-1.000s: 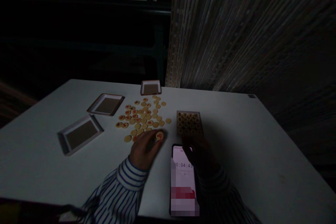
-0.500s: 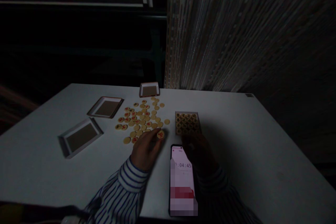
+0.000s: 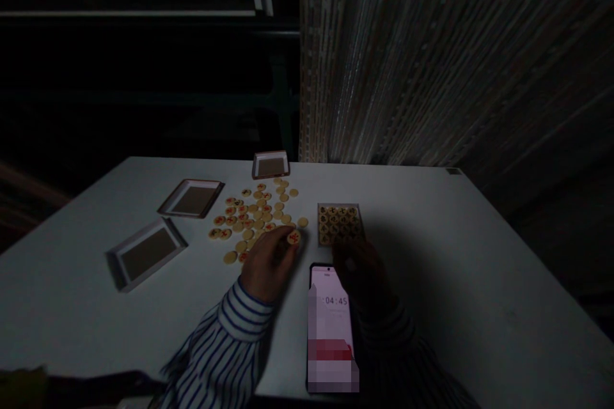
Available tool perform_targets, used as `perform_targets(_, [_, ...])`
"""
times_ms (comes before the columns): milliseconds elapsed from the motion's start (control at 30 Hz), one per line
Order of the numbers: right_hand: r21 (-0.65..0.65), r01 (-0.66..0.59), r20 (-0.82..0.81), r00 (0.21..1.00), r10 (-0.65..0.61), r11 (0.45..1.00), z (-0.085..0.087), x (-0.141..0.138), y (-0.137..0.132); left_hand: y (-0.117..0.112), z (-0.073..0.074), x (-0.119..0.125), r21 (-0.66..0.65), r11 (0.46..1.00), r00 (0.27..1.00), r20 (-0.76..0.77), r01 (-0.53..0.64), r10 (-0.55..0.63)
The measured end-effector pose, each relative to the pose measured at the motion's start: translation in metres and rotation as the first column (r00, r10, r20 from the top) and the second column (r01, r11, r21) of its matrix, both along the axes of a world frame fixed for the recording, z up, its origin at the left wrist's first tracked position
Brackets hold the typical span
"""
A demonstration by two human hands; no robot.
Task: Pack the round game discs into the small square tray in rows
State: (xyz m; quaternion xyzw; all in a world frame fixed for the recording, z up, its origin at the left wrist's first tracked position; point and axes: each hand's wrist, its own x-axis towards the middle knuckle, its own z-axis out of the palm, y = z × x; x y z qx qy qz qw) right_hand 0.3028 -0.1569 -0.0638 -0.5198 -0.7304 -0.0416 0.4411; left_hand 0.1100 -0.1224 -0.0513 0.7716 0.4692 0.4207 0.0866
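Between the thumb and fingers of my left hand (image 3: 267, 263) is a round Chinese chess piece (image 3: 294, 238), its red character facing up. Under and beyond that hand spread many loose chess pieces (image 3: 259, 216), some with red or black characters, others plain side up. To the right, a small box (image 3: 363, 225) holds rows of pieces with dark characters. My right hand (image 3: 361, 271) is at the near edge of this box, dark with shadow, its fingers curled. What its fingertips hold, if anything, is hidden.
A phone (image 3: 329, 316) showing a timer lies between my forearms. Two trays, a brown-rimmed one (image 3: 167, 209) and a pale one (image 3: 180, 240), rest at left. Another small tray (image 3: 286, 166) stands near the white table's (image 3: 432, 255) far edge, before a string curtain (image 3: 384, 64).
My left hand, still pinching the red-marked piece, has risen slightly away from me. My right hand stays by the box. The whole view has shifted a little.
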Motion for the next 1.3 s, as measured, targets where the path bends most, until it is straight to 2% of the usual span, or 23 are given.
perform_targets(200, [-0.008,0.063,-0.008,0.998,-0.063,0.998,-0.002,0.001,-0.001,0.003,0.005,0.009,0.015,1.000,1.000,0.013,0.013,-0.013])
perform_targets(400, [0.021,0.085,-0.032,0.996,-0.084,0.996,0.001,0.002,-0.001,0.009,0.008,0.020,-0.028,0.999,0.999,0.047,0.020,-0.019])
perform_targets(567, [0.014,0.087,-0.060,0.994,-0.086,0.996,0.000,0.002,0.000,0.013,0.010,0.027,-0.124,0.992,0.996,0.087,0.000,0.011])
perform_targets(867, [0.018,0.066,-0.090,0.994,-0.064,0.998,0.000,0.002,-0.001,0.023,0.016,0.042,-0.251,0.967,0.967,0.253,0.054,0.012])
perform_targets(1033, [0.031,0.077,-0.104,0.992,-0.073,0.997,-0.001,0.003,-0.001,0.029,0.018,0.053,-0.354,0.927,0.925,0.380,0.122,0.023])
perform_targets(1167, [0.037,0.082,-0.104,0.992,-0.078,0.996,0.000,0.003,0.001,0.032,0.003,0.059,-0.446,0.860,0.850,0.526,0.248,0.028])
perform_targets(1300, [0.028,0.082,-0.112,0.991,-0.079,0.996,0.000,0.003,0.001,0.032,-0.013,0.062,-0.528,0.770,0.753,0.651,0.358,0.096])
